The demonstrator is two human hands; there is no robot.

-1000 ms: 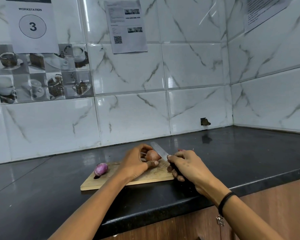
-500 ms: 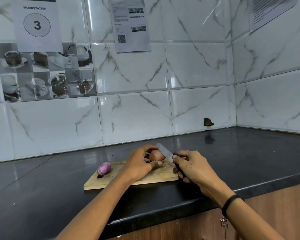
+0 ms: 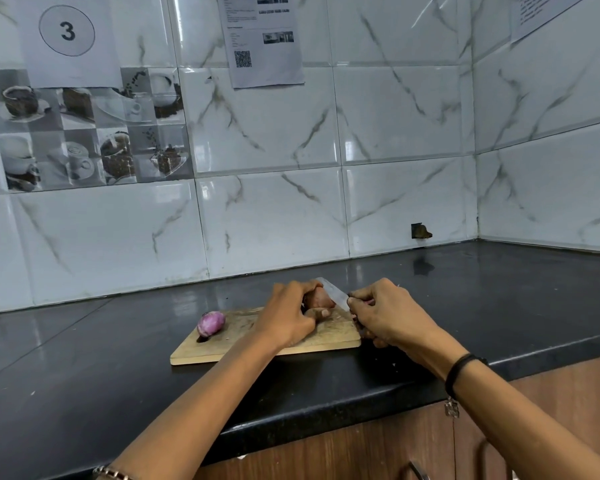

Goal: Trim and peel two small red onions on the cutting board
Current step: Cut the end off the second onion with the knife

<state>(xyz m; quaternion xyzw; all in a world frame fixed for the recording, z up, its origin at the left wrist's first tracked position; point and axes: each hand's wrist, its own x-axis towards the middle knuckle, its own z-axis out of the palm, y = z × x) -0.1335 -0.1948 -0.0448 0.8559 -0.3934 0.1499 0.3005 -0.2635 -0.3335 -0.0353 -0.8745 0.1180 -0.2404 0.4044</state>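
While the left hand [image 3: 291, 317] curled its fingers and thumb round one brown-skinned onion [image 3: 318, 298] at the far right part of the cutting board [image 3: 222, 351], the right hand [image 3: 388, 313] closed in a fist on the handle of a single knife [image 3: 333, 292]. The handle itself was hidden inside that fist. Only the pale blade showed, slanting up and to the left, and it met the right side of the held onion. Whether that onion rested on the wood or was lifted just off it could not be told.

Two onions were in sight in all. The second onion [image 3: 211, 323], purple and shiny, lay by itself on the left part of the board, well apart from both hands. One wooden board lay on the black counter [image 3: 499, 306], near its front edge.

Each wrist wore one band: a black cord with a small charm [image 3: 459, 370] on the right, and a beaded bracelet [image 3: 111, 474] on the left. Three printed sheets hung on the marble-patterned tiles: one with a circled 3 [image 3: 66, 32], one with a QR code [image 3: 264, 39] and one at the upper right edge [image 3: 541, 12], its text too small to read.
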